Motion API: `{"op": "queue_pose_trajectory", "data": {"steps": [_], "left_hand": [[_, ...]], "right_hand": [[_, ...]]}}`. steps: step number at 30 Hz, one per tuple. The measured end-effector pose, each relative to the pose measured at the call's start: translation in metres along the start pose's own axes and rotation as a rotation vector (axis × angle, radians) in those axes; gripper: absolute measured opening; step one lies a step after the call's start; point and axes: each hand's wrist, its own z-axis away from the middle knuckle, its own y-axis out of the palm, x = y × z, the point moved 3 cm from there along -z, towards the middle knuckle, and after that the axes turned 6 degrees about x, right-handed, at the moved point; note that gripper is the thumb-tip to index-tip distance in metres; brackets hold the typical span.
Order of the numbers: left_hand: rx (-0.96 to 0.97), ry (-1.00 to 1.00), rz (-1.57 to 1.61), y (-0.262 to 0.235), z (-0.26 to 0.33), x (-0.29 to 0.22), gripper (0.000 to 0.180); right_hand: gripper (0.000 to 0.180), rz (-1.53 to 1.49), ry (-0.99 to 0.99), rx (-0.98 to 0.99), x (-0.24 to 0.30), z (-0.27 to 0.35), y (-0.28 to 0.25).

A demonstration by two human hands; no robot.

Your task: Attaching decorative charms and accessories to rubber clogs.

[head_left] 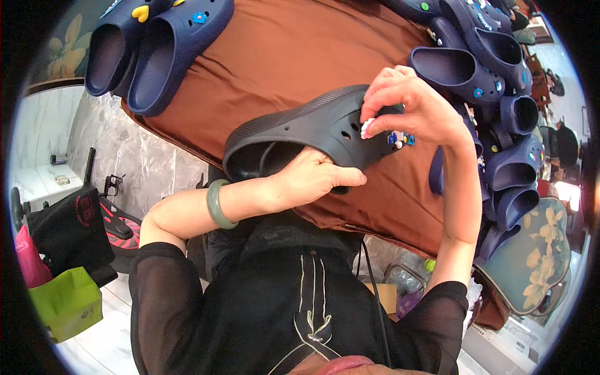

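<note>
Black sheer sleeves [187,294] frame the dark navy clog [306,134], held above the brown-draped table [275,56]. Left hand [312,178] grips its side; right hand [409,103] pinches a small white charm [367,129] at a hole. Pressed off-centre, the charm could slip free and drop among the piled clogs [494,81].

Black sheer top [275,300] w/ see-through sleeves, thin pale line pattern down front. Green bangle [217,204] on wrist just behind left hand [312,178]. Thin black cord beside pattern.
</note>
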Motion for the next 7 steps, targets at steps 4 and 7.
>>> {"op": "queue_pose_trajectory", "data": {"steps": [4,7], "left_hand": [[0.008,-0.04,0.015,0.001,0.002,-0.004,0.043],[-0.037,-0.045,0.071,0.002,0.002,-0.006,0.039]], "right_hand": [[0.016,-0.046,0.012,0.064,0.0,-0.01,0.001],[0.02,0.099,0.111,0.138,0.006,-0.016,0.001]]}}
